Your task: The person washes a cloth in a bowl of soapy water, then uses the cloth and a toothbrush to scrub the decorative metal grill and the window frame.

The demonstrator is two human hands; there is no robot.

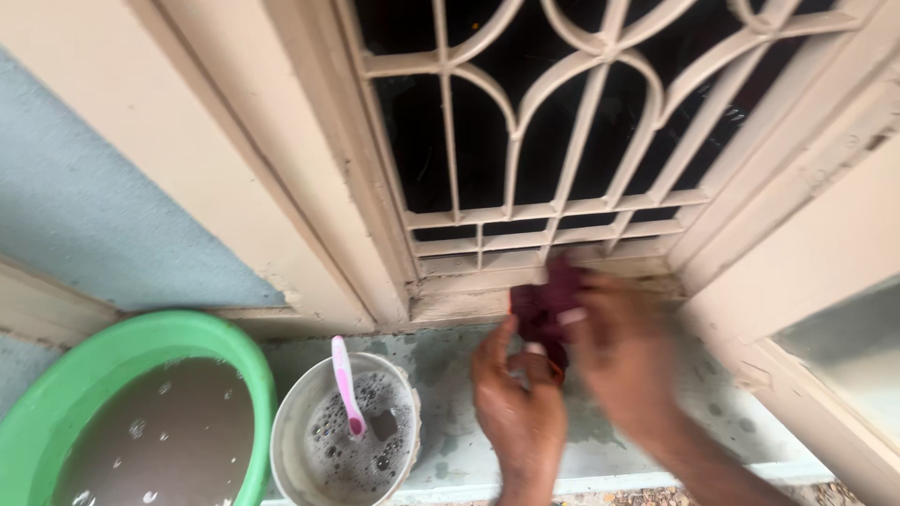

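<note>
Left hand low at centre, thumb raised, fingers curled onto the lower edge of a crumpled dark maroon cloth, gripping it. Right hand blurred, pressed against the right side of the same cloth; grip there impossible to tell through the blur. Cloth bunched between both hands, upper end touching the bottom rail of a cream-painted metal window grille with curved bars, just above a stained, damp pale-green sill. Dark glass behind the grille.

To the left of the hands, standing on the sill: a small round white plastic tub of grey soapy water, froth on the surface. Leaning in the tub, a pink-and-white toothbrush, handle up and tilted left, head down in the suds. Further left, touching or nearly touching the tub, a large round green plastic basin full of murky brown water with scattered bubbles.

Cream window frame slanting down left of the grille, light blue wall beyond it. Another cream frame at right.
</note>
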